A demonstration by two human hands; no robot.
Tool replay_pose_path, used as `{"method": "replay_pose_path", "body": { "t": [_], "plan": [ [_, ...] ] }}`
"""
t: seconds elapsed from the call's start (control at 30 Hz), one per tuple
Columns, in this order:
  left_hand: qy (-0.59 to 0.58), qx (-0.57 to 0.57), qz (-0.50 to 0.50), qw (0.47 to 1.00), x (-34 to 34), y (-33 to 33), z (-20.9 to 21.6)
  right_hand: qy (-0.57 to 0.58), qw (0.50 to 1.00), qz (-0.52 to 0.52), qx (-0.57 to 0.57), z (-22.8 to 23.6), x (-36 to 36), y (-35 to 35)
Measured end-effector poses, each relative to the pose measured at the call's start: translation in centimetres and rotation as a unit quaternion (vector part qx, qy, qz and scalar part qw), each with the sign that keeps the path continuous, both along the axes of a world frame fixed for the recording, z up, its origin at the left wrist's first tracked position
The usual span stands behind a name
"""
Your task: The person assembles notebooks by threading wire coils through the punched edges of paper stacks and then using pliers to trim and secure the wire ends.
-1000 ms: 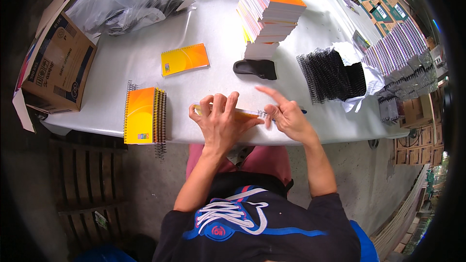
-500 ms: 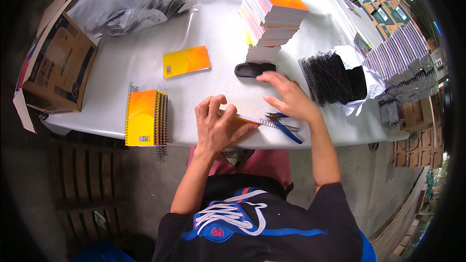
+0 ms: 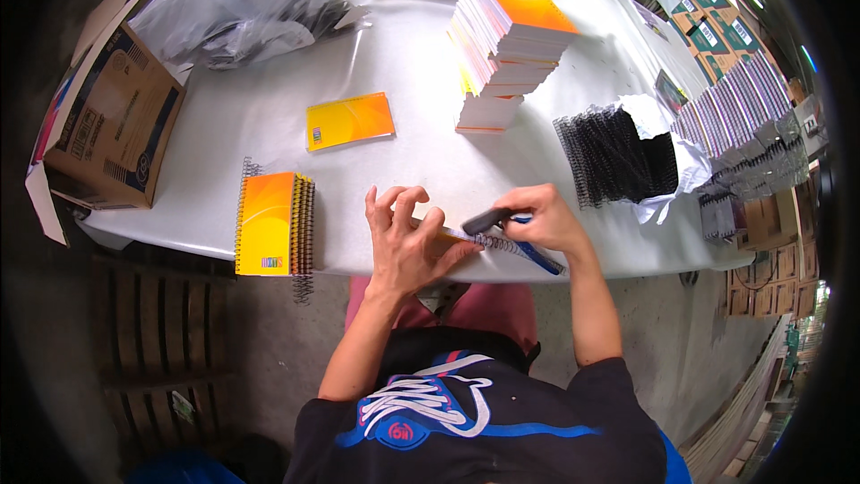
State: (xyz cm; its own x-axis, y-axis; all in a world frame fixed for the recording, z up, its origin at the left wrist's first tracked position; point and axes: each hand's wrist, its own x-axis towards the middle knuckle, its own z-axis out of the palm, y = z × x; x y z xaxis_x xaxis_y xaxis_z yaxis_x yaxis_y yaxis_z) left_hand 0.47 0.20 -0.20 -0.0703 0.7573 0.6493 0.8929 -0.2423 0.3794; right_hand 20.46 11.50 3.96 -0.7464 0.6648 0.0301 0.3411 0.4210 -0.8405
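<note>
My left hand (image 3: 403, 242) grips a small orange-covered notebook (image 3: 454, 234) at the table's front edge, thumb low on it and other fingers curled above. A spiral coil (image 3: 509, 246) sticks out from the notebook's right end. My right hand (image 3: 548, 220) is closed around a smooth black oblong tool (image 3: 484, 221), whose tip is at that end of the notebook; its exact kind does not show. Blue-handled pliers (image 3: 543, 259) lie just under my right hand, their jaws mostly hidden.
Coil-bound notebooks (image 3: 266, 224) are piled at the left, with a loose notebook (image 3: 350, 121) beyond. A tall stack of notebooks (image 3: 511, 31) stands ahead. Black coils (image 3: 618, 157) and bound books (image 3: 739, 112) are at the right. An open carton (image 3: 116, 125) and plastic bag (image 3: 237, 0) occupy the far left.
My right hand has picked up the black tool from beside the tall stack and brought it back to the notebook's coil end. My left hand keeps its hold.
</note>
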Motion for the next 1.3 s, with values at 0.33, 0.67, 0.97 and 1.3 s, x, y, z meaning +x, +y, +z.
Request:
{"method": "replay_pose_path", "body": {
  "t": [0.33,0.67,0.97,1.3],
  "plan": [
    [-0.007,-0.003,-0.021,1.0,-0.3,-0.1,0.6,0.17,0.984,0.045,0.024,1.6,-0.9,-0.2],
    [-0.034,-0.008,-0.036,0.999,-1.2,0.1,0.2,0.167,0.977,0.119,0.062,2.8,-3.0,-1.5],
    [-0.225,0.01,-0.028,0.974,-1.0,1.4,-0.6,0.12,0.981,-0.042,0.145,-0.2,-3.8,-0.4],
    [-0.42,-0.037,-0.088,0.903,-1.6,3.0,-2.1,0.252,0.961,-0.023,-0.109,0.3,-4.7,0.3]
  ]
}}
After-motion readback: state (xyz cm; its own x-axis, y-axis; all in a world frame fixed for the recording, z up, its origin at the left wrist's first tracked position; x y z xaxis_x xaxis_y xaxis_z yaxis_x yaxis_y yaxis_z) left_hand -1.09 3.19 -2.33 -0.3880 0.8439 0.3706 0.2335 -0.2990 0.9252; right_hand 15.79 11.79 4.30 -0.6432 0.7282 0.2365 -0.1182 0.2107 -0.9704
